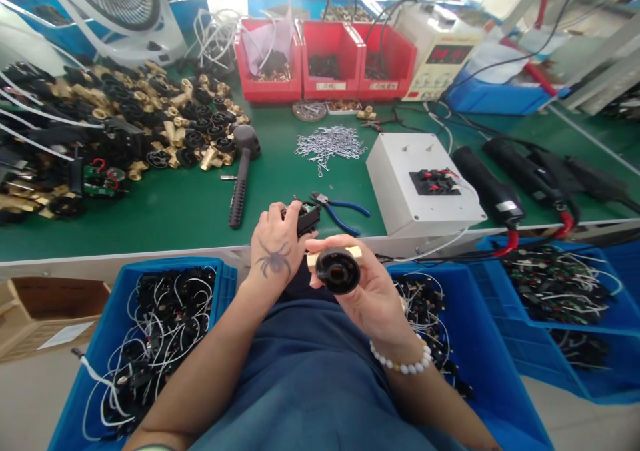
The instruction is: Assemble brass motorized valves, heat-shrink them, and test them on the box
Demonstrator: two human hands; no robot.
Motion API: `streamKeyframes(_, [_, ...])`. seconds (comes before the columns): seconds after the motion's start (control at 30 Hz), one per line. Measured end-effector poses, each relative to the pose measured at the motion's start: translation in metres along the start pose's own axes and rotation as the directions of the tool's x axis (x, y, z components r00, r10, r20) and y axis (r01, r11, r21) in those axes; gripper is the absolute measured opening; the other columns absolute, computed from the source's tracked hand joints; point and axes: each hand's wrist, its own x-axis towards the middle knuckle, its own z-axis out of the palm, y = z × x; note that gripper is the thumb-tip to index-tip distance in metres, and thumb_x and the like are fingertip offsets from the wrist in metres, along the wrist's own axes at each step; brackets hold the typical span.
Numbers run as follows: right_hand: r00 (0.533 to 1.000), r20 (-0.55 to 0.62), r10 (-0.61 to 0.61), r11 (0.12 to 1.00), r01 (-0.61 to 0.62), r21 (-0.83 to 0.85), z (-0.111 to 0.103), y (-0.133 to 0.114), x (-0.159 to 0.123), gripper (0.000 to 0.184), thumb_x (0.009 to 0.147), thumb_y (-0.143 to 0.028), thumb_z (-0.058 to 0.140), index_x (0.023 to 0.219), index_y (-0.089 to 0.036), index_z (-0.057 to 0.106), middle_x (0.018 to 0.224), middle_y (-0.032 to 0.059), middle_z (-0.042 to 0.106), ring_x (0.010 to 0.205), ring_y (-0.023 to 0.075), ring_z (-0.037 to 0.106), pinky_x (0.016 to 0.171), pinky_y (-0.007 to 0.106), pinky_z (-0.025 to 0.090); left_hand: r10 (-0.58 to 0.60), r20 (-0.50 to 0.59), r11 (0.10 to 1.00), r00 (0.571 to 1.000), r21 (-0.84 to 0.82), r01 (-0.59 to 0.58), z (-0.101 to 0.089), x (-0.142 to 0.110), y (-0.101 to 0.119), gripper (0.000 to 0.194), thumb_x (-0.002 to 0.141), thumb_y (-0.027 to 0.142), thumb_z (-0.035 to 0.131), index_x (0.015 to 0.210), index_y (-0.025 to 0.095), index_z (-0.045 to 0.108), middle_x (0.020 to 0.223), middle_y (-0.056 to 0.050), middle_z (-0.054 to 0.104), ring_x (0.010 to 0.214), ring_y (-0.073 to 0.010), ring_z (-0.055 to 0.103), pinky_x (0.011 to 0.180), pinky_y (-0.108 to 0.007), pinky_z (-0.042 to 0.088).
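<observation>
My right hand (pixel 373 291) grips a brass valve body with a round black cap (pixel 339 271), its open face turned toward me, just off the bench's front edge. My left hand (pixel 280 244) is closed around a black plastic housing (pixel 307 218) at the bench edge; part of the housing is hidden under the fingers. Blue-handled cutting pliers (pixel 343 211) lie right beside the housing. Left of them rests a black rubber mallet (pixel 243 168). Beyond the pliers is a loose pile of small silver wire clips (pixel 331 144).
Brass fittings with black caps (pixel 190 121) crowd the bench's left side. Three red bins (pixel 333 61) stand at the back, near a power supply (pixel 440 54). A grey box (pixel 425 184) and black power screwdrivers (pixel 490 184) sit right. Blue crates (pixel 225 284) flank my lap.
</observation>
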Motion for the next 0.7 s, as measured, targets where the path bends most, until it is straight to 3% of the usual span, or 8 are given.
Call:
streamKeyframes(0.1, [0.998, -0.047, 0.041, 0.999, -0.041, -0.007, 0.000, -0.003, -0.003, 0.040, 0.087, -0.042, 0.081, 0.122, -0.028, 0.067, 0.126, 0.0065, 0.071, 0.083, 0.0135, 0.067, 0.088, 0.033, 0.061, -0.017, -0.096, 0.968, 0.995, -0.250, -0.007, -0.002, -0.002, -0.010, 0.045, 0.081, 0.026, 0.078, 0.124, 0.019, 0.064, 0.128, -0.015, 0.065, 0.116, -0.0329, 0.065, 0.100, -0.046, 0.054])
streamKeyframes(0.17, [0.996, -0.049, 0.073, 0.997, -0.072, 0.026, 0.001, -0.004, -0.003, 0.041, 0.086, -0.044, 0.082, 0.120, -0.026, 0.067, 0.116, 0.0066, 0.073, 0.077, 0.0138, 0.066, 0.080, 0.032, 0.061, -0.048, -0.142, 0.853, 0.989, -0.522, -0.033, -0.007, -0.006, -0.017, 0.049, 0.078, 0.032, 0.078, 0.122, 0.020, 0.061, 0.126, -0.012, 0.065, 0.117, -0.0296, 0.064, 0.103, -0.045, 0.053])
streamKeyframes(0.27, [0.990, -0.024, 0.142, 0.982, -0.138, 0.126, 0.002, -0.006, -0.002, 0.039, 0.088, -0.048, 0.079, 0.114, -0.023, 0.065, 0.100, 0.0042, 0.074, 0.063, 0.0102, 0.062, 0.065, 0.027, 0.057, -0.120, 0.008, 0.467, 0.993, -0.882, 0.064, -0.019, -0.012, -0.020, 0.051, 0.076, 0.039, 0.077, 0.120, 0.022, 0.058, 0.111, -0.007, 0.069, 0.105, -0.0248, 0.069, 0.094, -0.040, 0.056])
streamKeyframes(0.33, [0.980, -0.038, 0.195, 0.972, -0.188, 0.141, 0.003, -0.007, -0.001, 0.040, 0.088, -0.051, 0.078, 0.111, -0.021, 0.063, 0.096, 0.0040, 0.074, 0.057, 0.0077, 0.060, 0.060, 0.024, 0.054, -0.137, 0.130, 0.205, 0.982, -0.966, 0.156, -0.029, -0.015, -0.016, 0.048, 0.077, 0.043, 0.077, 0.116, 0.022, 0.060, 0.107, -0.006, 0.072, 0.099, -0.0236, 0.072, 0.086, -0.036, 0.058])
streamKeyframes(0.4, [0.966, -0.062, 0.251, 0.963, -0.242, 0.117, 0.004, -0.008, 0.000, 0.043, 0.088, -0.051, 0.079, 0.111, -0.019, 0.061, 0.096, 0.0048, 0.075, 0.058, 0.0076, 0.060, 0.059, 0.023, 0.053, -0.171, 0.175, 0.060, 0.970, -0.980, 0.188, -0.039, -0.017, -0.010, 0.045, 0.082, 0.052, 0.073, 0.112, 0.021, 0.062, 0.104, -0.006, 0.074, 0.093, -0.0233, 0.075, 0.080, -0.034, 0.060])
streamKeyframes(0.5, [0.952, -0.041, 0.303, 0.948, -0.296, 0.115, 0.006, -0.008, -0.001, 0.044, 0.088, -0.046, 0.080, 0.115, -0.019, 0.060, 0.096, 0.0045, 0.075, 0.062, 0.0088, 0.065, 0.062, 0.023, 0.055, -0.227, 0.166, 0.002, 0.959, -0.985, 0.172, -0.048, -0.020, -0.001, 0.049, 0.091, 0.066, 0.059, 0.108, 0.020, 0.066, 0.099, -0.006, 0.077, 0.086, -0.0226, 0.077, 0.077, -0.034, 0.062])
streamKeyframes(0.7, [0.930, 0.056, 0.363, 0.919, -0.367, 0.146, 0.013, -0.015, -0.006, 0.044, 0.090, -0.034, 0.080, 0.127, -0.020, 0.061, 0.098, 0.0024, 0.074, 0.076, 0.0108, 0.073, 0.079, 0.026, 0.062, -0.316, 0.128, -0.031, 0.940, -0.992, 0.124, -0.054, -0.027, 0.004, 0.046, 0.096, 0.057, 0.057, 0.122, 0.022, 0.068, 0.105, -0.006, 0.080, 0.087, -0.0213, 0.078, 0.072, -0.031, 0.063])
